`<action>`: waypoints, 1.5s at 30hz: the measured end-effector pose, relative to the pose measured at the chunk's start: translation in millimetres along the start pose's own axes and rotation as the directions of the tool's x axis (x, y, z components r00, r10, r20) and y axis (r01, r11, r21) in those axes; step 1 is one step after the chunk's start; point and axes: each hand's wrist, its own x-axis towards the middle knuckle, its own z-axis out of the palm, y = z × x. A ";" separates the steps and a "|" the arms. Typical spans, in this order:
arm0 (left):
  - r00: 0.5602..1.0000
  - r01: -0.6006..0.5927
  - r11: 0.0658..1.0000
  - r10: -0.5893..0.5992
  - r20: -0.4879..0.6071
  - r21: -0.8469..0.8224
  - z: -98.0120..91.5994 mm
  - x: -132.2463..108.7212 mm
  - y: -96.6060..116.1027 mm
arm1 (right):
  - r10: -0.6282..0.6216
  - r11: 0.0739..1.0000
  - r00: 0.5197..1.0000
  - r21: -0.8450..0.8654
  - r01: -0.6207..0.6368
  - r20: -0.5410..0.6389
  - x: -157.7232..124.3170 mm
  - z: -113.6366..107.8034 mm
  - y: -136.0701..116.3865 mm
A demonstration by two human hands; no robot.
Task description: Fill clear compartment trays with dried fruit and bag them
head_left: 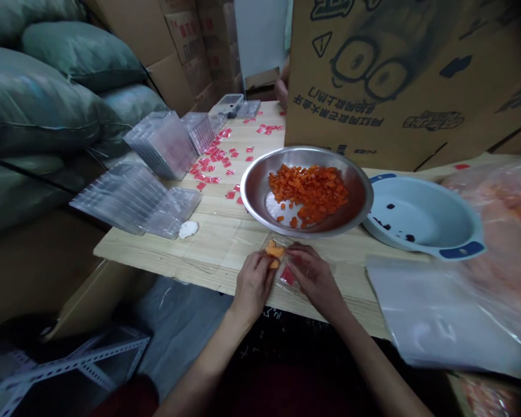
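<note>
Low at the table's near edge, my left hand [252, 282] is closed, its fingertips on an orange piece [275, 250] that looks like dried fruit. This piece lies over a small clear plastic case [278, 238] with a red packet [287, 275] in its near part. My right hand [315, 279] bends over the case's right side, thumb and fingers curled close to the packet. What its fingertips grip is hidden. Just beyond both hands stands a steel bowl [252, 200] holding a heap of small orange-red pieces [310, 188].
A light blue basin [434, 208] with dark bits stands right of the bowl. Clear plastic bags [438, 313] lie at the right edge. Clear cases [121, 194] stack at left, near scattered red packets [212, 159]. A large carton [399, 87] stands behind the bowl.
</note>
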 end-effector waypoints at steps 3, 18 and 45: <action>1.000 -0.017 1.000 0.017 0.018 0.000 8.0 -0.1 3.8 | -0.042 0.982 0.999 -0.184 0.046 0.024 -0.2 0.5 15.3; 0.944 -0.329 0.944 0.329 0.038 0.000 -2.1 0.7 33.7 | 0.345 0.841 0.932 0.404 -0.361 0.115 -5.1 -1.1 -17.0; 0.791 0.483 0.783 -0.199 0.578 -0.391 -139.6 -18.1 35.5 | 0.261 0.938 0.965 0.243 -0.247 -0.024 -65.3 -15.1 -74.2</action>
